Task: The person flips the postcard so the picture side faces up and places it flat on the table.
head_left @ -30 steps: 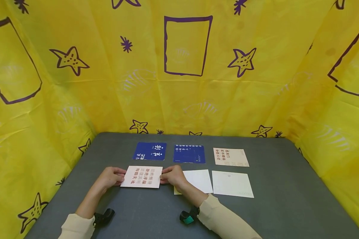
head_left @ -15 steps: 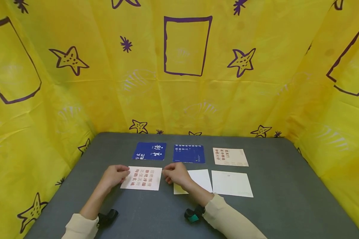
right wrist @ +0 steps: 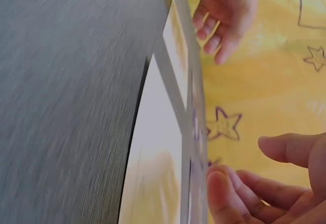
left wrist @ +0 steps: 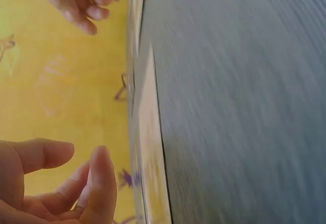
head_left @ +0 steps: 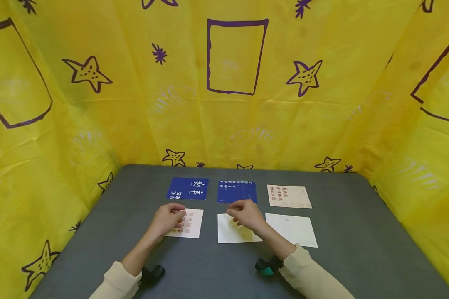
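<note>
My left hand (head_left: 167, 219) hovers over a pale card with red characters (head_left: 194, 226), hiding its left part. Thumb and fingers stand apart in the left wrist view, nothing between them. Over the middle white card (head_left: 230, 234) is my right hand (head_left: 248, 214), its fingers loosely bent and holding nothing. That card lies flat in the front row, its upper right part covered by the hand and wrist. To its right lies another white card (head_left: 293, 230), partly behind the right forearm.
In the back row are a blue card with large white characters (head_left: 187, 189), a second blue card (head_left: 235, 193) and a beige card with brown characters (head_left: 289, 197). All lie on the dark grey table (head_left: 344, 241). Patterned yellow cloth (head_left: 224, 120) surrounds the table's back and sides.
Both hands held the red-lettered card's edges, then let it go flat on the table. Since then both have moved right, the left over that card, the right over the middle white card.
</note>
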The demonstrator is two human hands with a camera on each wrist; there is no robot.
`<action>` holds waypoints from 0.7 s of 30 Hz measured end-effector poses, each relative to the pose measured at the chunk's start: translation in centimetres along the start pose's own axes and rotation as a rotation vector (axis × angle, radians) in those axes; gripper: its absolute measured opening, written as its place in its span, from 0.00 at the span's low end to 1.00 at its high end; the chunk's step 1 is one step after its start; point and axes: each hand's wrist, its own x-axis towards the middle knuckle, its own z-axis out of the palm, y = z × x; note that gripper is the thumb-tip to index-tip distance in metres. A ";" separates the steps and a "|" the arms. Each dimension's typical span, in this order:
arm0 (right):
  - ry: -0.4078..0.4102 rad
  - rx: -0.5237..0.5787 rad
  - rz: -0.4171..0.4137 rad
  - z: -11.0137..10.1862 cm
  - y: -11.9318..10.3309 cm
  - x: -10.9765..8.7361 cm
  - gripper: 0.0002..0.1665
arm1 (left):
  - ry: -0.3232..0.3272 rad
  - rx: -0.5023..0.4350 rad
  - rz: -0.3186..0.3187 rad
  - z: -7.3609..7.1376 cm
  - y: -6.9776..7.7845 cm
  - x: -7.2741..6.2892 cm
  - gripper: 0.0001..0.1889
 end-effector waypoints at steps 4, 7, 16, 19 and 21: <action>0.036 -0.016 0.045 -1.7 0.8 -0.3 0.13 | -0.090 -0.068 -0.018 1.1 0.7 -0.2 0.15; 0.059 -0.026 0.083 -2.9 1.3 -0.4 0.13 | -0.152 -0.099 -0.033 1.8 1.0 -0.2 0.15; 0.087 -0.109 0.166 -5.5 2.7 -1.1 0.14 | -0.237 -0.107 -0.052 4.2 1.4 -0.6 0.17; 0.092 -0.158 0.168 -6.0 3.1 -1.5 0.13 | -0.257 -0.106 -0.073 5.1 1.5 -0.9 0.20; 0.095 -0.199 0.163 -6.1 3.2 -1.9 0.12 | -0.269 -0.103 -0.074 5.5 1.6 -1.0 0.21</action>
